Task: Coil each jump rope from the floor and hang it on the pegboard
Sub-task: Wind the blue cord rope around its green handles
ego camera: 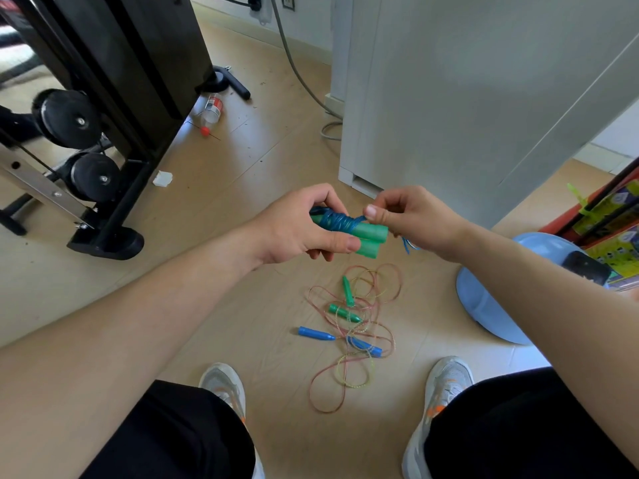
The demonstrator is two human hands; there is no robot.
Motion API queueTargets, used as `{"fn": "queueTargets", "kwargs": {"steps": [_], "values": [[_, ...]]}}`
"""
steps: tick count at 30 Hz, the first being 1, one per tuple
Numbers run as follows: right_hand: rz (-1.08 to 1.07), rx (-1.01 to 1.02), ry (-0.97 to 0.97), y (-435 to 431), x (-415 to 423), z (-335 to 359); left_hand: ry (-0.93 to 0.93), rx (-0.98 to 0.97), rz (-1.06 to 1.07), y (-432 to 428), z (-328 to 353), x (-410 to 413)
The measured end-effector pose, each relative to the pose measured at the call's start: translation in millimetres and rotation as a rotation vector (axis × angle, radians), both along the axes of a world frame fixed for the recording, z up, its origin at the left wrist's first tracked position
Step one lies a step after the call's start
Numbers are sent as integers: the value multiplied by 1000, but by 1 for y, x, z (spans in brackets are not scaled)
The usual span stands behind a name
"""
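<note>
We hold one jump rope [345,226] in the air above the wooden floor [242,209]. Its two green foam handles [373,236] lie side by side, their long axis running left to right and the right ends dipping slightly toward us. Our left hand [294,233] forms the main grip, fingers and thumb clamped round the left half of the pair, while the blue cord [337,221] is wound tightly round the middle. Our right hand [415,219] sits just beside the free right ends, thumb and fingertips closed in a pinch on the cord where it leaves the winding, and a short blue tail [406,245] hangs below that hand. The loose end thus lies to the right of the left-hand grip and nearest the right hand, so we judge that securing the tail falls to the right hand while the left steadies the bundle. Nearer to us, between our shoes [224,382], two more ropes [352,326] lie tangled on the floor, one with green handles and one with blue, not yet coiled. The pegboard is not in view.
</note>
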State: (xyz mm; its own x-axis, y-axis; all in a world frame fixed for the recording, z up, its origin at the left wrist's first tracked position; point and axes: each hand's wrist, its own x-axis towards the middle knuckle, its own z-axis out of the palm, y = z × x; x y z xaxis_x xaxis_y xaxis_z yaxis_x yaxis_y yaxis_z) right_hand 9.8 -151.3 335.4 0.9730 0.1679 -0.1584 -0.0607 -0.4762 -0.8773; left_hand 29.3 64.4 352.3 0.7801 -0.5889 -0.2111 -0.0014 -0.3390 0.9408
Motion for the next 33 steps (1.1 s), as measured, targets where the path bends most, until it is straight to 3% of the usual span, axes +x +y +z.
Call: {"fn": "queueTargets", "kwargs": {"steps": [7,11,21,27,33], "values": [[-3,-51,130,24,-14,-20,211,-225,267,3,-2,3],[2,-230,45,39,-22,-16,304,-231,253,10,-4,4],[56,-434,-72,51,-36,-3,-110,9,412,11,-19,10],[157,-660,-154,39,-28,20,-237,113,313,4,-29,7],[129,-545,-218,12,-10,25,-215,162,72,-1,-16,5]]}}
